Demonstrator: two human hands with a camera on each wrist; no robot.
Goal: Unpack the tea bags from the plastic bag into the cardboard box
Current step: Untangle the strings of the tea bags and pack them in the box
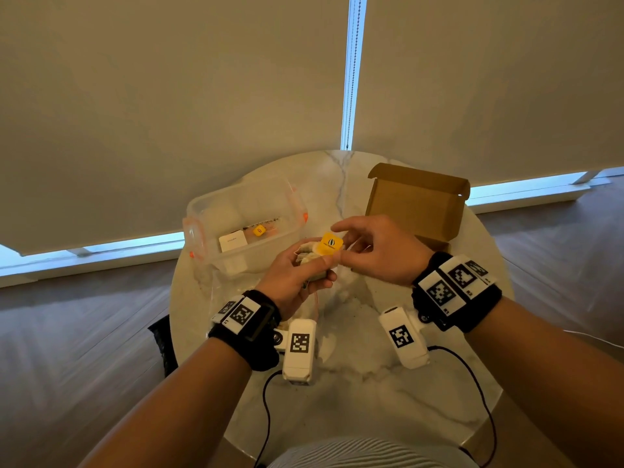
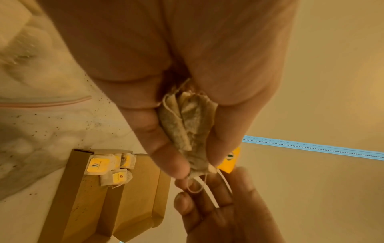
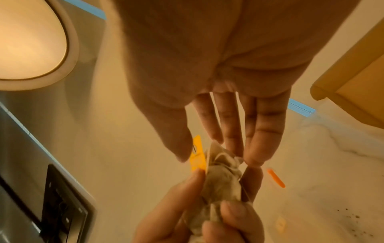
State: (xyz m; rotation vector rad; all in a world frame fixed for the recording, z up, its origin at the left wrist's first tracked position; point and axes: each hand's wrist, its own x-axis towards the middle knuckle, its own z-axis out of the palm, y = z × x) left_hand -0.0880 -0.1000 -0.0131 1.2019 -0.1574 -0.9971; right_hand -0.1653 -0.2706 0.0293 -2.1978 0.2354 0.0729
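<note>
Marble table [image 1: 341,393]: our left hand [image 1: 297,278] clamps bunched tea bags [image 2: 187,125] between thumb and fingers. Our right hand [image 1: 378,251], fingers apart and nearly straight, touches their far end beside the yellow tag [image 1: 331,243].

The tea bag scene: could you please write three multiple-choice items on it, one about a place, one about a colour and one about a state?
1. Where does the open cardboard box stand on the table?
A. far right
B. near left
C. on the floor

2. What colour is the tag of the held tea bags?
A. blue
B. yellow
C. green

3. What is the left hand doing?
A. lying flat on the table
B. gripping the bundle of tea bags
C. hanging idle

Answers:
1 A, the head view shows the box at the table's far right.
2 B, the tag between the hands is yellow.
3 B, the left wrist view shows fingers curled round the bundle, while the right hand reaches in with fingers extended.
</note>
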